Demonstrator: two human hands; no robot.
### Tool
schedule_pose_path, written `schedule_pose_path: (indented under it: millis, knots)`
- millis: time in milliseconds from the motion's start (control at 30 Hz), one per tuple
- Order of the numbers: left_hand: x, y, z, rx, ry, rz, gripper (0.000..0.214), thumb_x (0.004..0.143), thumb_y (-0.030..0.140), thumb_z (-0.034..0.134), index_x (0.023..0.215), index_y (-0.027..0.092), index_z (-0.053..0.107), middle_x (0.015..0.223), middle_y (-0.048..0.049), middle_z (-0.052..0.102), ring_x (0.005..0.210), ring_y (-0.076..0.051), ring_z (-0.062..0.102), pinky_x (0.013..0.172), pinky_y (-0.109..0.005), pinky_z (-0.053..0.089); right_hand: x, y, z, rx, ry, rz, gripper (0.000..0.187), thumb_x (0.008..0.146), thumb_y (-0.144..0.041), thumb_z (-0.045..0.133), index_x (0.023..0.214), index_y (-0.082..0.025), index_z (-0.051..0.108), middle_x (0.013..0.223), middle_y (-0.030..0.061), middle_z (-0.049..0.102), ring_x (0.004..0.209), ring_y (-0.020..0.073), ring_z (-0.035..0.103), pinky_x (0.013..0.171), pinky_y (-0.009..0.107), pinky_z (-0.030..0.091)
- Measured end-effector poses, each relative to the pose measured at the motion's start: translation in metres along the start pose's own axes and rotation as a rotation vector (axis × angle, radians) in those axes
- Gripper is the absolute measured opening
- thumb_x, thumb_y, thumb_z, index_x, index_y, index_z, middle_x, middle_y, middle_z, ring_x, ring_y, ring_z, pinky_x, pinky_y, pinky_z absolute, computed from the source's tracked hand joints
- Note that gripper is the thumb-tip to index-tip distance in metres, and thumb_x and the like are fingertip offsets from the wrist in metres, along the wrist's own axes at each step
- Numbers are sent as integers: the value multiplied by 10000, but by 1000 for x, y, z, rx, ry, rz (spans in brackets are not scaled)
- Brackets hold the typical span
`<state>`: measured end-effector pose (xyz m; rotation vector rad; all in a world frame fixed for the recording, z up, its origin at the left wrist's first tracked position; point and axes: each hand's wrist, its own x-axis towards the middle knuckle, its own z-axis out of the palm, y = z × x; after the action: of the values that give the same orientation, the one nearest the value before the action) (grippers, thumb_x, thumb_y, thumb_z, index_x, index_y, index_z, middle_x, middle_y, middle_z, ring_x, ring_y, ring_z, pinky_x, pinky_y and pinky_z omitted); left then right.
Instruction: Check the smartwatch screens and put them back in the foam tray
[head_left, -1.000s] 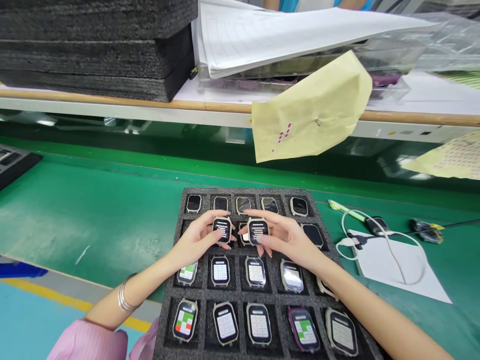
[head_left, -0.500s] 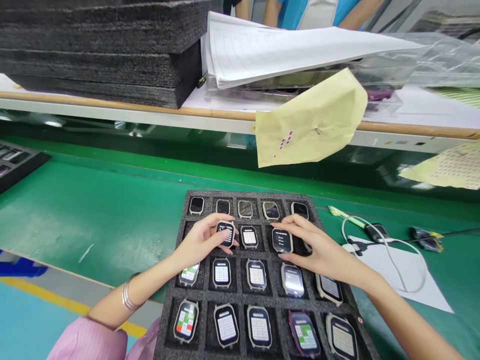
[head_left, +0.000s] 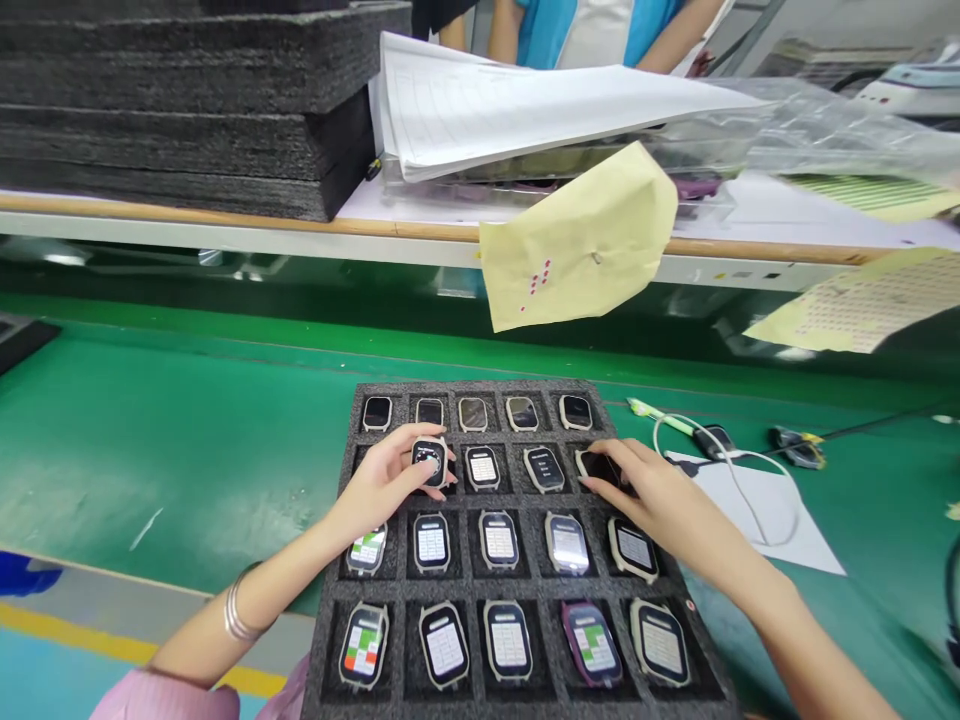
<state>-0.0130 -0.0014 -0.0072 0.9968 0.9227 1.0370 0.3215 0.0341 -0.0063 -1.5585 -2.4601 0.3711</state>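
Observation:
A black foam tray point(head_left: 330, 600) with rows of pockets holds several smartwatch bodies, most with lit screens. My left hand point(head_left: 379, 480) pinches a dark-screened watch body point(head_left: 430, 462) just above the tray's second row, left side. My right hand point(head_left: 649, 490) reaches to the right end of that row, its fingertips closed on a dark watch body point(head_left: 600, 467) sitting in or just over its pocket. Between the hands, two watches point(head_left: 482, 467) lie in their pockets.
The tray lies on a green conveyor belt point(head_left: 187, 430). A white cable point(head_left: 739, 465) and white sheet point(head_left: 780, 530) lie to its right. Behind, a shelf carries stacked black foam point(head_left: 172, 100), papers point(head_left: 525, 100) and a hanging yellow envelope point(head_left: 581, 245). A person stands beyond the shelf.
My right hand set its lit watch into the second row and moved right to the end pocket's dark watch. My left hand keeps its watch, whose screen changed.

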Motion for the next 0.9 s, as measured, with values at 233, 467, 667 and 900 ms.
schedule_pose_path:
  millis: [233, 467, 667, 900]
  knots:
    - [1, 2, -2, 80, 102, -29, 427, 837, 327, 675, 1209, 152, 559, 1000, -100, 692, 834, -194, 665, 660, -293, 598, 0, 3, 4, 444, -8, 203, 498, 808, -670, 601, 830, -174, 633, 576, -27, 452, 490, 147, 424, 442, 263, 345]
    - [3, 10, -3, 95, 129, -39, 451, 818, 340, 688, 1203, 149, 556, 982, -94, 689, 812, -210, 685, 646, -302, 585, -12, -12, -3, 757, -104, 273, 390, 835, -559, 655, 815, -170, 635, 629, 4, 561, 503, 144, 519, 416, 239, 394]
    - [11, 20, 11, 109, 123, -55, 455, 789, 270, 703, 1196, 136, 548, 953, -68, 670, 725, -152, 654, 569, -233, 523, 12, -39, -26, 911, 107, 164, 284, 852, -434, 682, 1001, -192, 661, 1099, 102, 701, 651, 153, 620, 569, 282, 539]
    - [22, 34, 34, 163, 68, 39, 445, 765, 186, 692, 1184, 140, 547, 800, 2, 605, 670, -121, 603, 508, -192, 463, 49, -80, -16, 1288, -131, 81, 388, 939, -373, 593, 1254, -147, 585, 844, 80, 736, 351, 27, 368, 321, 164, 234]
